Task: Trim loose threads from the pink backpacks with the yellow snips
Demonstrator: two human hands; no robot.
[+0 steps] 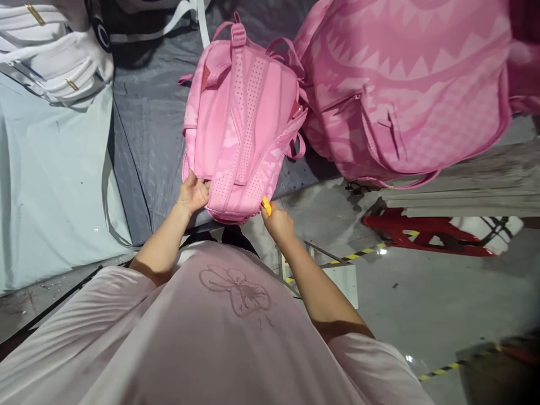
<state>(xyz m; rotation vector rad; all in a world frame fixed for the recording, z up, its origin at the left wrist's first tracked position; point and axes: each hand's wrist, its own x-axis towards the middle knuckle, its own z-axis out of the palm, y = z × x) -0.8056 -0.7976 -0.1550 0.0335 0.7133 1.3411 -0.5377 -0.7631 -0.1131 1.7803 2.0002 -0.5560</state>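
A small pink backpack (pixel 247 124) lies in front of me with its padded back and dotted shoulder straps facing up. At its lower left corner is my left hand (pixel 194 195), closed on the edge, with the thumb up and some fingertips hidden by the fabric. My right hand (pixel 278 222) is closed beside the lower right corner, gripping a small yellow tool (pixel 266 206). Only a bit of the yellow tool shows between the fingers and the bag, so its kind is unclear.
A larger pink backpack (pixel 413 95) stands close on the right. White bags (pixel 54 56) lie at the upper left, above a pale sheet (pixel 54 185). Dark grey covering (pixel 147 129) lies under the small backpack. Red equipment (pixel 430 230) and striped tape (pixel 363 253) are on the floor side.
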